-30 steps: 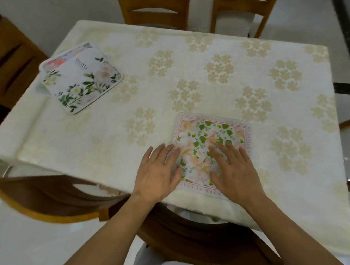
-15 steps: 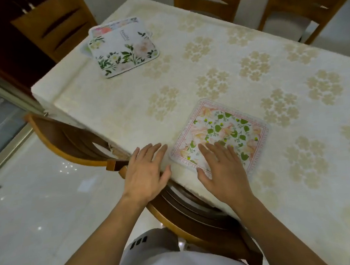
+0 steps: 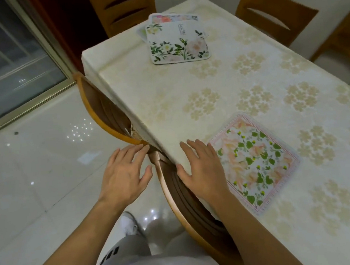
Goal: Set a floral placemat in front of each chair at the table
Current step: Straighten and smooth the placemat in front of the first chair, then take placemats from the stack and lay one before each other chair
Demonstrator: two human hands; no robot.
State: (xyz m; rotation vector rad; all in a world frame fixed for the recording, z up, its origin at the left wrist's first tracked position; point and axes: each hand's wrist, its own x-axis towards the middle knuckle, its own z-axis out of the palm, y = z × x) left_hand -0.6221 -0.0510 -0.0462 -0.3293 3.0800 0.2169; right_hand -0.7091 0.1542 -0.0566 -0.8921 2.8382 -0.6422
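Note:
A floral placemat with a pink border (image 3: 257, 160) lies flat near the table's near edge, in front of a wooden chair (image 3: 190, 208) tucked under the table. My right hand (image 3: 201, 168) is spread flat at the table edge, just left of that placemat, its fingers straight. My left hand (image 3: 124, 174) hovers open beyond the table edge, its fingertips by the tops of two chair backs. A small stack of floral placemats (image 3: 177, 41) sits at the far left end of the table (image 3: 166, 103), the top one white with green leaves.
A second chair (image 3: 100, 110) stands tucked in along the near edge to the left. More wooden chairs (image 3: 273, 12) stand at the far end and far side. Glossy white floor tiles (image 3: 33, 173) and a sliding glass door (image 3: 8, 59) are on the left.
My view has swung left along the table. My right hand slid off the pink-bordered placemat to the table edge, and my left hand left the table and now hovers by the chair backs.

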